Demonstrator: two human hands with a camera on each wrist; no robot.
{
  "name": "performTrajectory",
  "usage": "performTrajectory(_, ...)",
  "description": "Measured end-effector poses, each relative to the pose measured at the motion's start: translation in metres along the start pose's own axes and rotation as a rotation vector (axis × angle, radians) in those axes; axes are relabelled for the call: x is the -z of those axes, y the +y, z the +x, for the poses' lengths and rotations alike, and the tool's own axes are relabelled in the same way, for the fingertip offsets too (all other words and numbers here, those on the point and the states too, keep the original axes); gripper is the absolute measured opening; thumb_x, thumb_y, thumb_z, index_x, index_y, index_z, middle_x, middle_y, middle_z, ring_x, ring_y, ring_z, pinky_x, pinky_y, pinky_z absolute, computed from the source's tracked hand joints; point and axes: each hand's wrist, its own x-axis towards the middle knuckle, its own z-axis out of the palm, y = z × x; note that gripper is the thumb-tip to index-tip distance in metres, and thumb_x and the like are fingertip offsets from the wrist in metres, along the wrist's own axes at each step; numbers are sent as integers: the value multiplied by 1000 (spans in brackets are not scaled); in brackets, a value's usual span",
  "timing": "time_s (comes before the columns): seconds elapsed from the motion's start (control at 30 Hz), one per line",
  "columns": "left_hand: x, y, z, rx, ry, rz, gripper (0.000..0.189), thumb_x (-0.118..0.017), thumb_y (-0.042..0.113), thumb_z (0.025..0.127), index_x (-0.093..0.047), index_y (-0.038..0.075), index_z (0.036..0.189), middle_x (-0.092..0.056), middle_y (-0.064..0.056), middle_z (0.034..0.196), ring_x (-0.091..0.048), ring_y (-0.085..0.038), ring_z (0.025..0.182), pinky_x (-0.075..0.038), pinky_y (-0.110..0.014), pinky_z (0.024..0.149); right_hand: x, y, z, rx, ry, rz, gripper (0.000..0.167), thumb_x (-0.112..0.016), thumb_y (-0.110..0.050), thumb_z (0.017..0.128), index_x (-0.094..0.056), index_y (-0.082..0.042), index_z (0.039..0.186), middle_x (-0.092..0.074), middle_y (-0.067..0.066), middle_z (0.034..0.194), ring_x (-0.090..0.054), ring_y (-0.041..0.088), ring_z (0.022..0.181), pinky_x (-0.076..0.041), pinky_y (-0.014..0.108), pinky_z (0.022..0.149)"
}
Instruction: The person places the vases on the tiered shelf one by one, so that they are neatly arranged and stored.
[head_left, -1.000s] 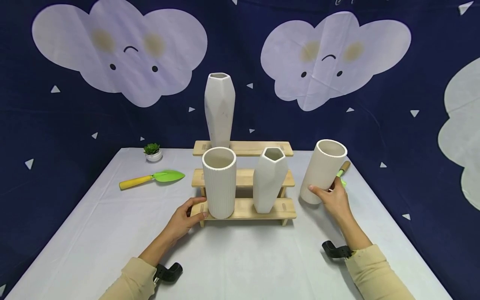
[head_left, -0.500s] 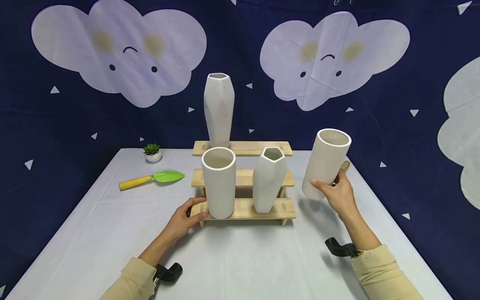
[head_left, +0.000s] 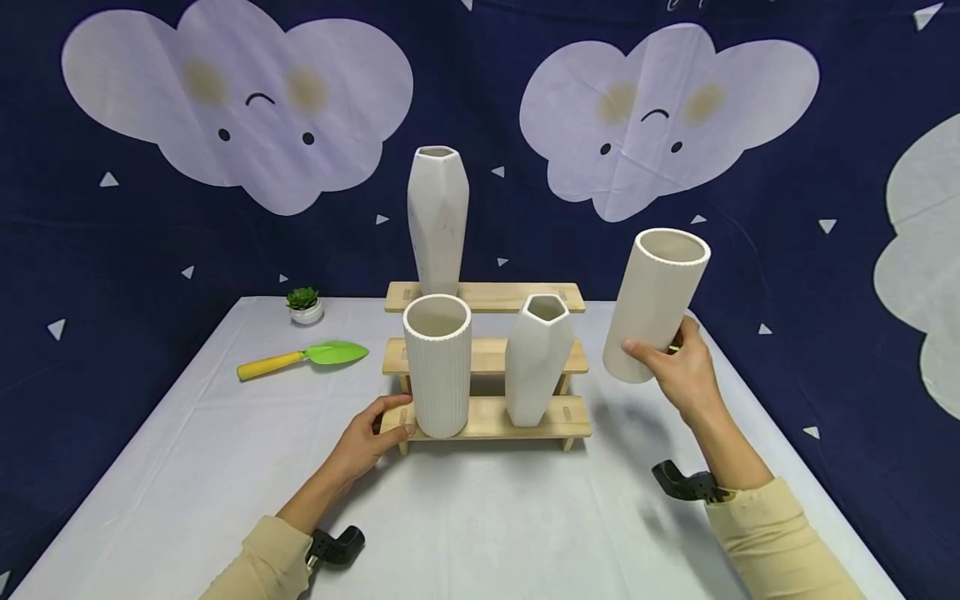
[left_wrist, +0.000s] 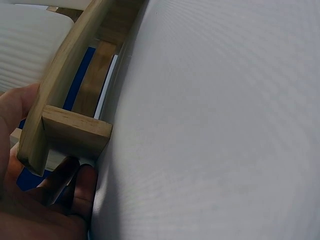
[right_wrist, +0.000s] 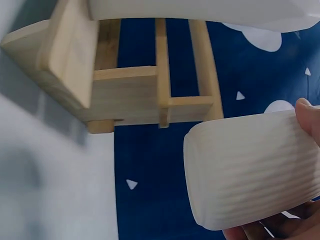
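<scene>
In the head view my right hand (head_left: 687, 377) holds a white ribbed cylindrical vase (head_left: 654, 308) by its lower part, off the table and leaning a little to the right. The right wrist view shows the ribs of this vase (right_wrist: 250, 170) between thumb and fingers. My left hand (head_left: 366, 442) grips the left end of the bottom step of a three-tier wooden stand (head_left: 558, 417), thumb on the step and fingers beneath it. On that step stand another ribbed cylindrical vase (head_left: 441, 375) and a faceted white vase (head_left: 536, 362). A taller faceted vase (head_left: 438, 221) stands on the top step.
Left of the stand, a small trowel (head_left: 303, 358) with a yellow handle and green blade lies on the white-covered table (head_left: 480, 525). Behind it sits a small potted succulent (head_left: 304, 305). A dark blue cloud-patterned cloth (head_left: 480, 83) hangs at the back.
My right hand has lifted the ribbed vase up from the table and slightly right. The left hand keeps its grip on the stand without moving.
</scene>
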Motion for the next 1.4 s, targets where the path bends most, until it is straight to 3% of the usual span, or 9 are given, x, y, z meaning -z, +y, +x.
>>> performTrajectory(0.2, 0, 0, 0, 1, 1, -3, 50, -69, 21, 85, -51, 15, 131, -51, -16, 127, -52, -18, 99, -44, -26, 79, 1, -14, 4, 15, -4, 32, 82, -74, -34, 81, -29, -4, 142, -48, 19, 132, -48, 32, 120, -43, 49, 94)
performTrajectory(0.67, 0, 0, -1, 2, 5, -3, 50, -69, 21, 85, -51, 15, 131, -51, -16, 130, -52, -19, 100, -44, -27, 79, 0, -45, 16, 47, -9, 84, 77, -73, -32, 82, -32, -6, 141, -47, 15, 129, -49, 24, 116, -43, 44, 94)
performTrajectory(0.97, 0, -1, -1, -4, 2, -10, 50, -69, 21, 86, -51, 15, 132, -52, -15, 129, -52, -18, 100, -45, -26, 79, -8, -53, 27, 67, -28, 164, 75, -74, -29, 81, -34, -8, 140, -48, 13, 130, -50, 19, 115, -42, 40, 95)
performTrajectory(1.27, 0, -1, 0, 3, 3, -18, 50, -69, 21, 86, -51, 15, 132, -52, -16, 128, -52, -18, 99, -45, -26, 79, -20, -60, 42, 101, -76, 255, 74, -75, -25, 80, -34, -10, 139, -47, 15, 135, -51, 20, 119, -40, 45, 102)
performTrajectory(1.4, 0, -1, 0, 3, 0, -21, 50, -69, 21, 86, -50, 15, 132, -52, -16, 128, -52, -17, 100, -45, -26, 79, -26, -62, 48, 102, -89, 289, 71, -76, -23, 80, -37, -11, 138, -50, 12, 131, -52, 17, 115, -42, 38, 100)
